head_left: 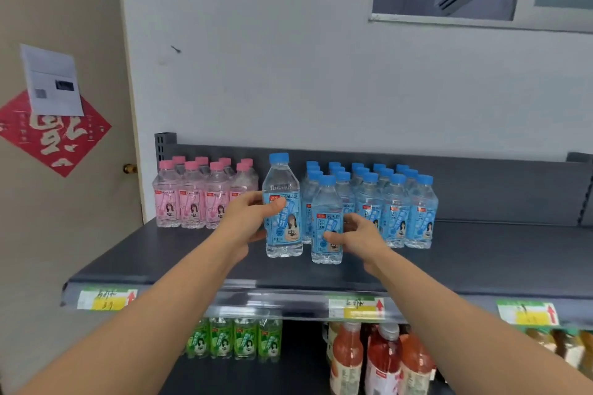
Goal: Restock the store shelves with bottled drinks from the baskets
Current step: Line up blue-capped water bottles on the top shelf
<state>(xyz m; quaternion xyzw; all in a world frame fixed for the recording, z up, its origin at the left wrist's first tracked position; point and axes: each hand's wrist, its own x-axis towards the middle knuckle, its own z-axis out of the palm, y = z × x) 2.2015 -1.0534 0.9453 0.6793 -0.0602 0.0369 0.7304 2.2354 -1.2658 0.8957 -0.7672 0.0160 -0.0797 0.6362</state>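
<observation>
On the dark grey top shelf (192, 263) my left hand (248, 218) grips a blue-capped soda water bottle (282, 189) around its label, held upright just left of the blue group. My right hand (356, 236) is wrapped around a second blue-capped bottle (325, 202) standing at the front of that group. Behind it stand several more blue-capped bottles (398, 205) in rows. No basket is in view.
Several pink-capped bottles (192, 199) stand at the shelf's left end. The right part of the shelf is bare. Below are green bottles (234, 338) and red juice bottles (382, 362). Price tags (356, 308) line the shelf edge. A door with a brass knob (130, 168) is at left.
</observation>
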